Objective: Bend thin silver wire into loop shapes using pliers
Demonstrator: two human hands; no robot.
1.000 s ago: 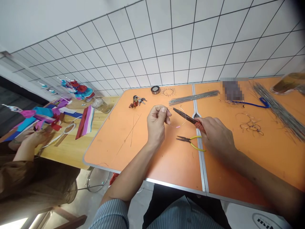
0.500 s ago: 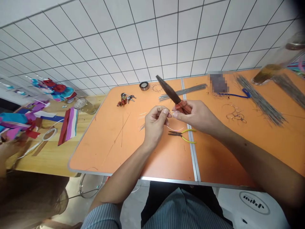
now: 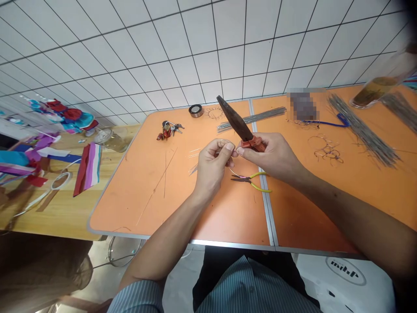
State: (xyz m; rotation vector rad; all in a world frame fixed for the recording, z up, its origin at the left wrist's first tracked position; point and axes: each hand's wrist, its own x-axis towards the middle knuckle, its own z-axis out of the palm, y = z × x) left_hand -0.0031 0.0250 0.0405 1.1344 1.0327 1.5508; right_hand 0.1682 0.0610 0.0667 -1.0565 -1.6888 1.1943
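My left hand point(image 3: 213, 163) pinches a thin wire point(image 3: 235, 172) between thumb and fingers above the orange table point(image 3: 130, 191). Close beside it, my right hand point(image 3: 272, 154) is closed around the red handles of large dark-jawed pliers point(image 3: 236, 119), which point up and away to the left. My right thumb and fingertip meet the wire near my left fingertips. The wire curves down with a small pinkish section. Below the hands, small pliers with yellow handles point(image 3: 259, 186) lie with their jaws apart.
Behind the hands lie keys point(image 3: 169, 129), a tape roll point(image 3: 196, 111) and a wire bundle point(image 3: 267, 115). Further right are another wire bundle point(image 3: 363, 130), tangled wire point(image 3: 329, 152) and a jar of amber liquid point(image 3: 374, 91). A wooden table point(image 3: 61, 217) with coloured ribbons stands left.
My hands have drawn slightly closer together at the wire. The large pliers have shifted slightly right. The view has moved a little, and the hand at the far left is out of sight.
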